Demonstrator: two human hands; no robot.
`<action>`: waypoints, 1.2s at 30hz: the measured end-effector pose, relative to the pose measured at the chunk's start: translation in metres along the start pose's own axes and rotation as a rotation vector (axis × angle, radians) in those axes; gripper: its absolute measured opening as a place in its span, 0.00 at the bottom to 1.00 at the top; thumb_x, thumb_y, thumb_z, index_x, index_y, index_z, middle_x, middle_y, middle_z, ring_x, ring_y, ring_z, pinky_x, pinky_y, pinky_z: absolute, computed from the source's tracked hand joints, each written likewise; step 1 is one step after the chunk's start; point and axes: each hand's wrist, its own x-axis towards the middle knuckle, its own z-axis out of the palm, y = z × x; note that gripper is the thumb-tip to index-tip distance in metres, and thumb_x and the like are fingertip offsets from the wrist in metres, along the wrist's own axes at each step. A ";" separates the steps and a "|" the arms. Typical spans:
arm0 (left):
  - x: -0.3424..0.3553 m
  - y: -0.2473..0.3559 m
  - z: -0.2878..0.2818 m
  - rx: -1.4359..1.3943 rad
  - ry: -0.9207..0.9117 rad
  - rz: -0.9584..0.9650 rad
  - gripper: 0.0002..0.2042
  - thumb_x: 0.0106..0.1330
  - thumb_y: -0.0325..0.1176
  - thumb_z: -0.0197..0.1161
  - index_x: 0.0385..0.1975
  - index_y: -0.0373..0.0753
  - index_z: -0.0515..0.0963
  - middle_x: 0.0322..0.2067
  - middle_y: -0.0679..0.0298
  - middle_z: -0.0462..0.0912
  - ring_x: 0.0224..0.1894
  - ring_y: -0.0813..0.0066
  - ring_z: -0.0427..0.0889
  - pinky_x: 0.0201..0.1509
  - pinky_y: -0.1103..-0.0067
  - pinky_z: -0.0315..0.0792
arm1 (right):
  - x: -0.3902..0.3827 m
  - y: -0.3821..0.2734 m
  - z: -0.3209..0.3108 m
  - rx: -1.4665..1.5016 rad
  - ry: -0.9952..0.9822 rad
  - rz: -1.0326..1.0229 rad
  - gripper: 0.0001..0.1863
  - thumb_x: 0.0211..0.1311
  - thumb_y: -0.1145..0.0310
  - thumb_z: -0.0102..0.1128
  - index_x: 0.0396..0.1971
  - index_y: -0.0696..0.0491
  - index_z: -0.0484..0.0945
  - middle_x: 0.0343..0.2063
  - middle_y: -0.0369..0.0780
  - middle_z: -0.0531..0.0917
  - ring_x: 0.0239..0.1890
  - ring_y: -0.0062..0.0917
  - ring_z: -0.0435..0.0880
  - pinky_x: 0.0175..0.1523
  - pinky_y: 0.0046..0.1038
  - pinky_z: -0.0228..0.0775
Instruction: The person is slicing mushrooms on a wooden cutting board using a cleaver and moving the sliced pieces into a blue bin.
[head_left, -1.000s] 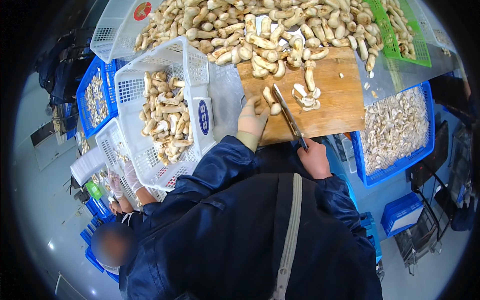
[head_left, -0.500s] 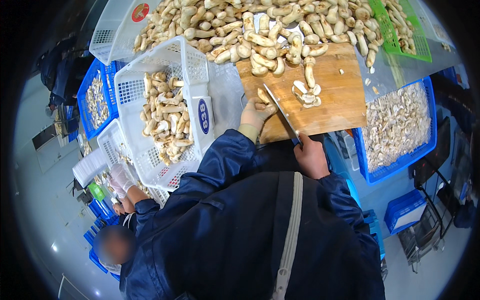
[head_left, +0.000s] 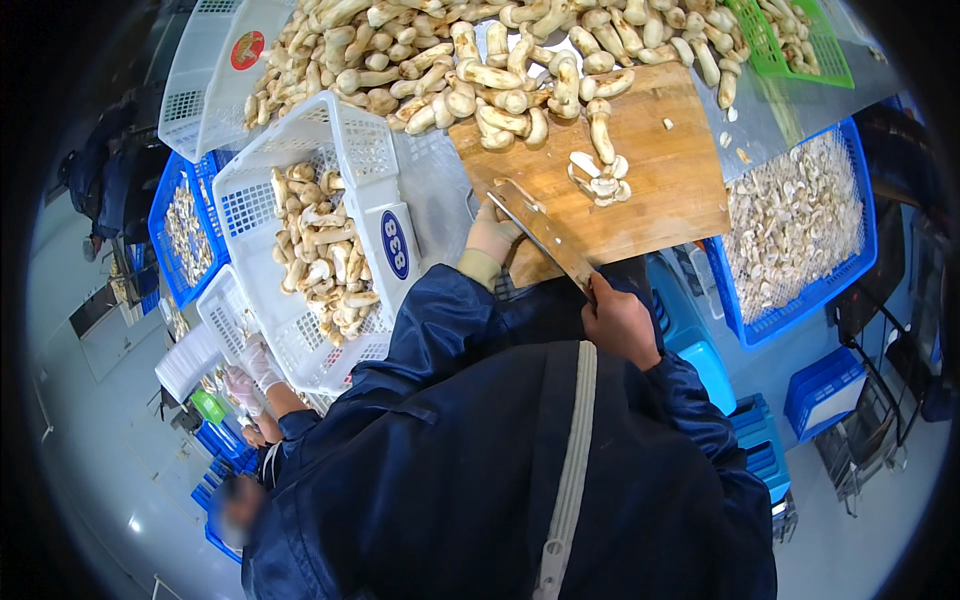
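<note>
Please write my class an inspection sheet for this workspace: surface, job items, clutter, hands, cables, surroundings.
Surface: wooden cutting board on metal table.
Job's things: knife, mushroom pile, white basket of mushrooms.
Clutter: cut pieces on the board; scraps on the table.
Hands: right hand grips the knife; left hand at the board's left edge, grip partly hidden.
Cables: nothing seen for certain.
Surroundings: blue basket of mushroom pieces at right, green basket at upper right, co-worker's gloved hands at left.
</note>
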 end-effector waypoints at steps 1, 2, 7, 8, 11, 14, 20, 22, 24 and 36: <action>0.003 -0.003 -0.002 0.103 -0.012 0.035 0.26 0.50 0.18 0.61 0.52 0.32 0.62 0.43 0.57 0.76 0.43 0.68 0.77 0.46 0.77 0.72 | 0.000 -0.001 -0.001 0.002 0.003 0.007 0.13 0.48 0.70 0.52 0.35 0.58 0.69 0.16 0.52 0.77 0.21 0.46 0.78 0.27 0.43 0.71; 0.006 -0.006 -0.005 0.204 -0.017 0.075 0.22 0.54 0.21 0.60 0.50 0.32 0.64 0.43 0.57 0.76 0.44 0.68 0.76 0.46 0.76 0.72 | 0.000 -0.003 -0.002 -0.018 -0.005 0.014 0.13 0.48 0.70 0.52 0.35 0.58 0.69 0.16 0.52 0.77 0.21 0.46 0.78 0.27 0.43 0.71; 0.038 -0.044 -0.039 0.892 -0.046 0.285 0.14 0.60 0.33 0.52 0.43 0.34 0.72 0.42 0.56 0.77 0.46 0.62 0.75 0.49 0.74 0.68 | -0.003 -0.009 -0.003 -0.062 -0.045 -0.008 0.12 0.48 0.69 0.53 0.33 0.57 0.69 0.16 0.50 0.77 0.20 0.43 0.79 0.25 0.40 0.72; 0.040 -0.046 -0.036 0.764 -0.035 0.253 0.14 0.60 0.35 0.51 0.41 0.34 0.73 0.42 0.56 0.77 0.46 0.61 0.75 0.50 0.73 0.67 | -0.003 -0.007 -0.003 -0.062 -0.041 -0.004 0.12 0.48 0.69 0.53 0.33 0.57 0.69 0.16 0.50 0.77 0.19 0.43 0.78 0.24 0.40 0.72; 0.026 -0.013 -0.009 1.565 -0.152 0.459 0.13 0.61 0.36 0.49 0.40 0.37 0.74 0.42 0.56 0.77 0.47 0.60 0.73 0.53 0.73 0.64 | -0.002 -0.002 -0.001 -0.061 -0.028 0.013 0.11 0.48 0.69 0.53 0.32 0.57 0.69 0.15 0.49 0.77 0.19 0.43 0.78 0.24 0.40 0.72; 0.025 -0.007 -0.002 1.296 -0.144 0.262 0.14 0.63 0.36 0.46 0.42 0.37 0.74 0.44 0.57 0.76 0.49 0.62 0.72 0.55 0.75 0.62 | 0.002 -0.005 -0.002 -0.060 -0.037 0.017 0.10 0.48 0.70 0.53 0.32 0.57 0.69 0.15 0.50 0.77 0.19 0.44 0.78 0.25 0.40 0.72; 0.039 -0.035 -0.016 0.972 -0.086 0.398 0.08 0.62 0.28 0.48 0.40 0.35 0.69 0.34 0.58 0.77 0.39 0.68 0.76 0.41 0.77 0.71 | 0.008 -0.012 -0.006 -0.025 -0.045 0.039 0.08 0.49 0.71 0.53 0.30 0.56 0.69 0.16 0.52 0.77 0.22 0.45 0.78 0.27 0.42 0.71; 0.036 -0.027 -0.018 1.349 -0.108 0.668 0.09 0.63 0.28 0.48 0.41 0.35 0.69 0.34 0.58 0.77 0.38 0.68 0.77 0.41 0.76 0.71 | 0.009 -0.010 -0.004 -0.006 -0.060 0.050 0.08 0.49 0.71 0.53 0.30 0.56 0.69 0.17 0.52 0.77 0.22 0.46 0.78 0.27 0.42 0.71; 0.031 -0.021 -0.016 1.771 -0.128 0.928 0.10 0.63 0.28 0.47 0.42 0.34 0.69 0.34 0.58 0.77 0.37 0.68 0.77 0.40 0.76 0.71 | 0.008 -0.010 -0.005 -0.004 -0.055 0.041 0.08 0.50 0.70 0.53 0.30 0.56 0.69 0.16 0.51 0.76 0.21 0.47 0.77 0.27 0.43 0.70; -0.018 0.060 -0.012 1.118 -0.068 -0.091 0.21 0.47 0.40 0.64 0.39 0.34 0.72 0.29 0.56 0.78 0.34 0.64 0.78 0.39 0.76 0.70 | 0.043 0.014 -0.003 0.140 0.022 0.064 0.07 0.48 0.73 0.51 0.26 0.59 0.73 0.23 0.54 0.76 0.29 0.49 0.75 0.34 0.43 0.67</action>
